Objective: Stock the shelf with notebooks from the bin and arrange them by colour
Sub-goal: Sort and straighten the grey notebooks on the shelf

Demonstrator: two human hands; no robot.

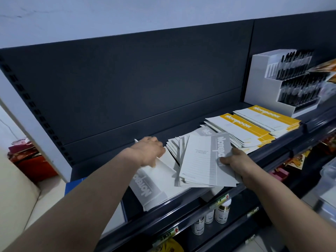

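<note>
On the dark shelf [101,166] lie grey-and-white notebooks and yellow-and-white ones. My right hand [234,160] grips a fanned stack of grey notebooks [201,160] by its right edge, over the shelf's middle. My left hand [149,151] holds the far end of another grey notebook stack [152,186], which lies at the shelf's front edge; its fingers are hidden behind the hand. More grey notebooks [174,146] are spread behind the held stack. Two stacks of yellow notebooks [243,130] [269,117] lie side by side to the right.
A white tiered pen display [261,84] stands at the shelf's right end. Lower shelves hold white bottles [221,211] and price tags. A blue bin edge [72,186] shows below left. The shelf's left part, by the slotted upright [36,110], is bare.
</note>
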